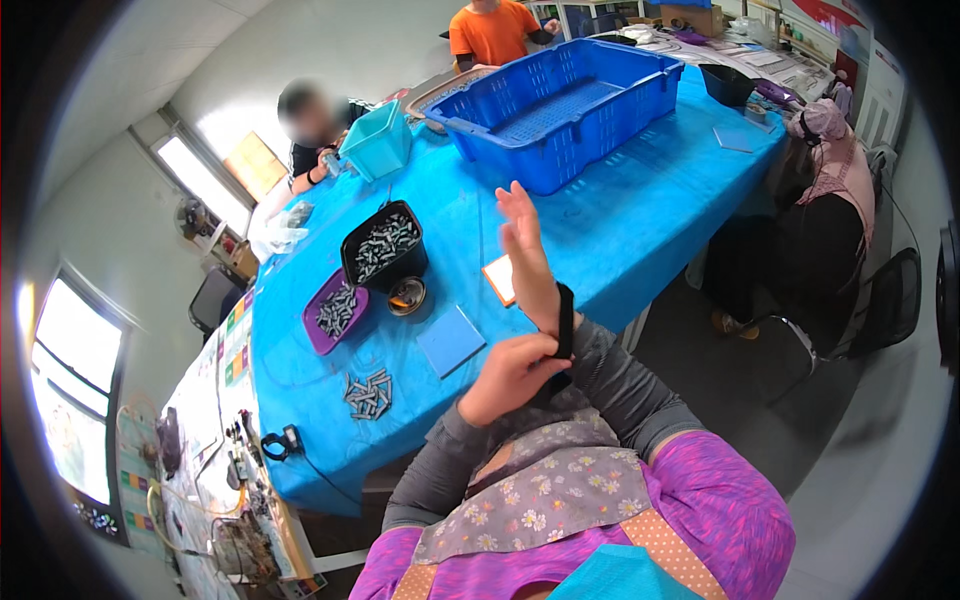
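Wristband [566, 322], black, is pinched by my left grip [512, 372]; my right grip [530, 255] points upward, unfurled and empty, presumably keeping that wrist reachable.

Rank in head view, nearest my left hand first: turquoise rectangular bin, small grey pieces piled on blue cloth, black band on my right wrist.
1. Black band, touching your left hand.
2. Grey pieces, to its left.
3. Turquoise bin, ahead-left.
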Available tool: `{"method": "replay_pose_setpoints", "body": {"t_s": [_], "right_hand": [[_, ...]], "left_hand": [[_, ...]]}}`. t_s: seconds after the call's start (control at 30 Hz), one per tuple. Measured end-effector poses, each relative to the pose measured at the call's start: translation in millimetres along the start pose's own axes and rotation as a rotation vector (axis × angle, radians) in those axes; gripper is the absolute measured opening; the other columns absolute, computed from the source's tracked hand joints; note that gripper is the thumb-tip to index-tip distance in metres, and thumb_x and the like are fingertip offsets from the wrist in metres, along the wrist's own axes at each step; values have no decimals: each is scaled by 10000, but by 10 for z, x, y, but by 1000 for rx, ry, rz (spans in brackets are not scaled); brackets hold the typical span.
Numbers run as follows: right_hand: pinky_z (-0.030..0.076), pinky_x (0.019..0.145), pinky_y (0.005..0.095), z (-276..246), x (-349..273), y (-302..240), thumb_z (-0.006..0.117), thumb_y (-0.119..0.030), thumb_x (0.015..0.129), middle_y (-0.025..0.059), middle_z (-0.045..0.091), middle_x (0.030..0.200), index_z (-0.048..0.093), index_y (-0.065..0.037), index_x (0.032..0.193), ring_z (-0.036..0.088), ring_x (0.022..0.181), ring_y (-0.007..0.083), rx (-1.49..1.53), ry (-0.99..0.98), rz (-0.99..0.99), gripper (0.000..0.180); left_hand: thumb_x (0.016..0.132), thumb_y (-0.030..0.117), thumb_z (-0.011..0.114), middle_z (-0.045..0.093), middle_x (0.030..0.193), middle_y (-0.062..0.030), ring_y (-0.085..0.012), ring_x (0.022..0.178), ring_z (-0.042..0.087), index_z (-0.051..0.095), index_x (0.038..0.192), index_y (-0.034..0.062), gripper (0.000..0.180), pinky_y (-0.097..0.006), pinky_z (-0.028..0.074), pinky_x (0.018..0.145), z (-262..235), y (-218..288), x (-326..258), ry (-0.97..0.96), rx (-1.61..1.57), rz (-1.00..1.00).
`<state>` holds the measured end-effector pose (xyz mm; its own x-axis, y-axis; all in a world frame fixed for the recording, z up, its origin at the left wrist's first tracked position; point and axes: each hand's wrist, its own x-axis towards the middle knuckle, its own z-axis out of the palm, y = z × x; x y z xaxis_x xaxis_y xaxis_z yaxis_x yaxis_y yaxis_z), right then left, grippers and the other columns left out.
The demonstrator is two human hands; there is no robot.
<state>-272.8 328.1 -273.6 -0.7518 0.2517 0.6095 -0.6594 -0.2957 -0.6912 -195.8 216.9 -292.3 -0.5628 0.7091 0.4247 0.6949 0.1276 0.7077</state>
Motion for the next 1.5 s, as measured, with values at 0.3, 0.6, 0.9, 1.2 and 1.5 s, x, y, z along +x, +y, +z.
{"method": "replay_pose_setpoints", "body": {"t_s": [0.3,0.6,0.9,1.2,1.5], "right_hand": [[298,992,569,-131,684,89,603,-202,848,129,486,1233,494,-91,1188,443,1201,286,-648,-6,-323,374],[343,997,523,-600,752,-614,498,-243,882,190,539,1131,505,-24,1053,496,1118,318,1654,217,119,279],[402,852,374,-38,314,209,613,-139,835,98,595,1004,541,-56,948,558,916,276,-938,-55,-824,157],[472,722,397,-50,1173,851,575,-172,820,156,644,866,610,-41,863,610,837,324,-1046,-266,-132,143],[464,875,435,271,2211,2578,542,-135,814,180,627,1068,634,-101,1055,577,1028,352,-1229,-999,-15,260]], "left_hand": [[770,67,690,566,785,-133,-316,672,563,566,882,15,175,-368,443,566,160,109,322,160,194,219],[793,118,674,601,884,-145,-356,824,579,581,951,22,206,-405,468,702,428,-411,182,159,-191,152],[817,234,648,600,750,-128,-322,739,594,592,852,36,209,-405,465,635,457,150,101,194,79,108],[815,126,650,629,1034,-133,-330,976,596,600,1078,44,280,-370,488,843,248,82,16,624,137,19],[723,-48,627,661,811,-109,-262,659,639,663,926,39,224,-334,507,564,-487,-458,-1412,696,597,-64]]}}
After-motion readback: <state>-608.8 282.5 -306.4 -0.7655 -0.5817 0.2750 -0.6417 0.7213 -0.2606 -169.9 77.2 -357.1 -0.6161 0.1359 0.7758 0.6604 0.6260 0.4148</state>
